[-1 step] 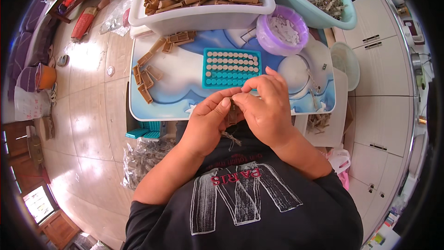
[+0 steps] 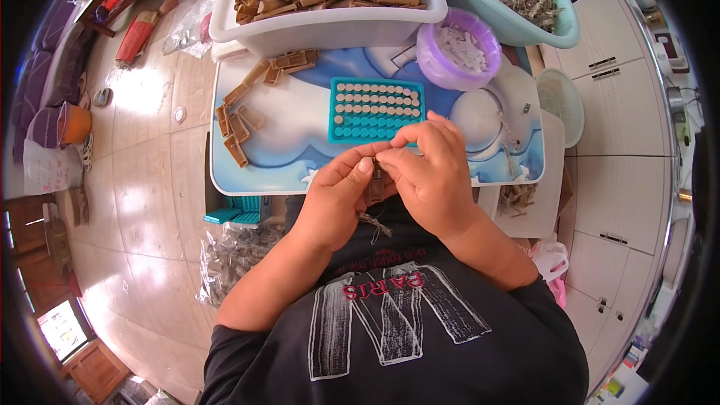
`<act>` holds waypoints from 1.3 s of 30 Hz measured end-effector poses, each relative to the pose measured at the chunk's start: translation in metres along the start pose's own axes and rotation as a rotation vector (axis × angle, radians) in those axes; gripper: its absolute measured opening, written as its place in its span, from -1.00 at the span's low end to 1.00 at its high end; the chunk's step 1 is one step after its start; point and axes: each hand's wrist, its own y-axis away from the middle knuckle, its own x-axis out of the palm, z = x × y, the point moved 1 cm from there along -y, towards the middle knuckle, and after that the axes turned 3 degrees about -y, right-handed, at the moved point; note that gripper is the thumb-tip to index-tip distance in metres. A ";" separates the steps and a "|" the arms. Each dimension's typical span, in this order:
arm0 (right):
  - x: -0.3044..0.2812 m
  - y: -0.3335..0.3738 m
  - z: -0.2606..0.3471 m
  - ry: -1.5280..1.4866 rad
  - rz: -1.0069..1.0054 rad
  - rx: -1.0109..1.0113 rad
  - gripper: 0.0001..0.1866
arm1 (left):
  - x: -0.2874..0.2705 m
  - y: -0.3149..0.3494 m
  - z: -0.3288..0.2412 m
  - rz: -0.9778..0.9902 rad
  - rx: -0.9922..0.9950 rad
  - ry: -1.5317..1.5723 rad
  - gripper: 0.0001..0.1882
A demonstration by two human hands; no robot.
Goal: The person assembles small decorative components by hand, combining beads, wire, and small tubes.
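Just over the near edge of the table, my left hand (image 2: 339,189) is closed around a small brown plastic casing (image 2: 376,186). My right hand (image 2: 427,176) meets it there, thumb and forefinger pinched at the casing's upper end. Whatever lies between those right fingertips is too small and covered to make out. A bundle of thin wires (image 2: 375,223) hangs below the casing against my shirt. Beyond my hands lies a teal tray (image 2: 332,129) with rows of round pockets; pale round discs (image 2: 375,99) fill the far rows and one place in a nearer row.
Loose brown casings (image 2: 237,129) lie at the table's left. Behind stand a white tub (image 2: 330,34) heaped with casings, a purple bowl (image 2: 480,75) of white pieces, and a light-green basin (image 2: 566,26) of wired parts. Teal trays (image 2: 238,211) and a plastic bag (image 2: 232,262) sit below left.
My right hand's raised fingers have dipped very slightly. The left hand and the casing look the same.
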 end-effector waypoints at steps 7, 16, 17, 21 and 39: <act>0.006 0.008 0.000 -0.201 -0.021 0.127 -0.87 | 0.000 0.000 0.002 -0.059 0.033 -0.063 -0.64; 0.005 0.008 0.000 -0.217 -0.057 0.056 -0.85 | 0.000 0.003 0.001 -0.008 0.070 -0.133 -0.62; 0.005 0.007 0.000 -0.218 -0.057 0.058 -0.85 | 0.001 0.004 0.000 -0.006 0.061 -0.107 -0.63; 0.005 0.006 0.000 -0.217 -0.028 0.043 -0.87 | 0.001 0.005 0.000 0.018 0.051 -0.104 -0.66; 0.002 0.015 0.007 -0.284 -0.072 0.034 -0.79 | 0.001 0.001 -0.003 -0.125 0.184 -0.112 -0.72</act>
